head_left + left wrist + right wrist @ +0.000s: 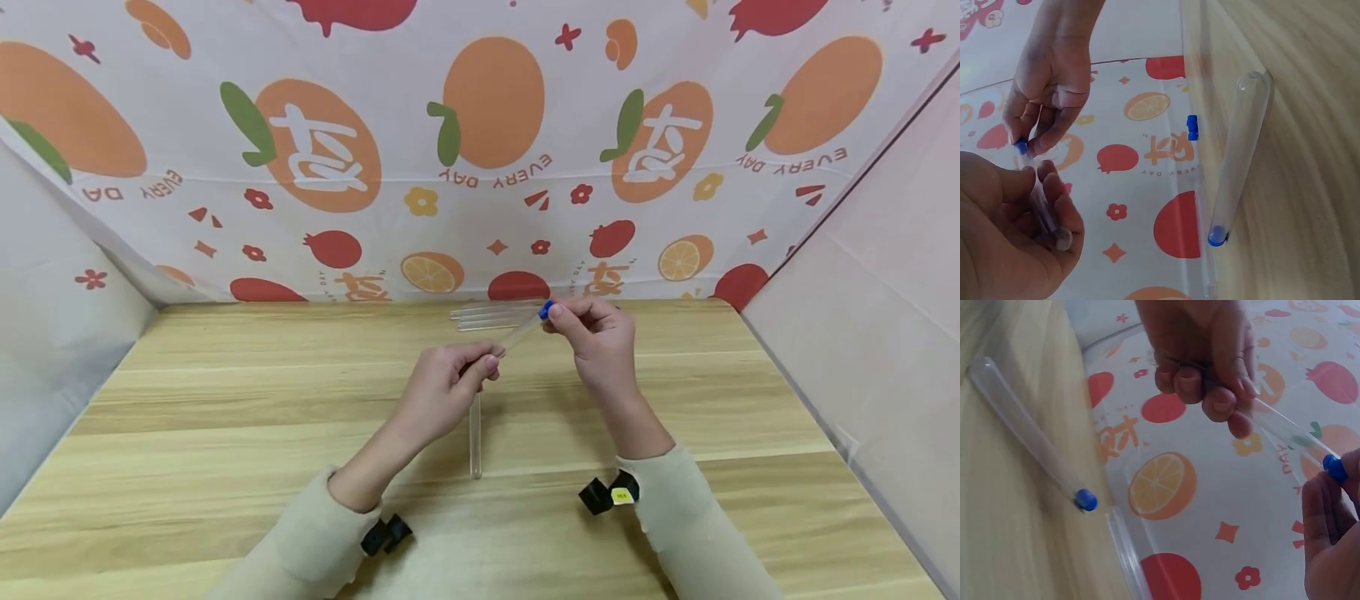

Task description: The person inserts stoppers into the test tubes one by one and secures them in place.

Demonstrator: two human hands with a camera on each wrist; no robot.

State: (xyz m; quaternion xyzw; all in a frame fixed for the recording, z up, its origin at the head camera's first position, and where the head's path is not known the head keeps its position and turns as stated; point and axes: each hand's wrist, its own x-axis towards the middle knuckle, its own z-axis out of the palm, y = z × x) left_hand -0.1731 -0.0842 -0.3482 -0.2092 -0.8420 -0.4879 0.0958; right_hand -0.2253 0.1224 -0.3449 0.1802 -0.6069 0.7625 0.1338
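Observation:
My left hand [442, 387] grips a clear test tube [522, 332] between thumb and fingers, tilted up to the right above the table. At the tube's upper end sits a blue cap [546, 309], which my right hand [603, 337] pinches between thumb and fingertips. The tube's rounded bottom pokes out of the left fist in the left wrist view. Below the hands lies a second clear test tube [1238, 156], with a blue cap [1086, 500] on its far end; the left hand hides that end in the head view.
Several clear test tubes [491, 317] lie side by side at the table's back edge, against the fruit-print cloth [487, 225]. Loose blue caps [1192, 128] lie near that edge, mostly behind the right hand in the head view. White side walls [862, 292] flank the wooden table [247, 417].

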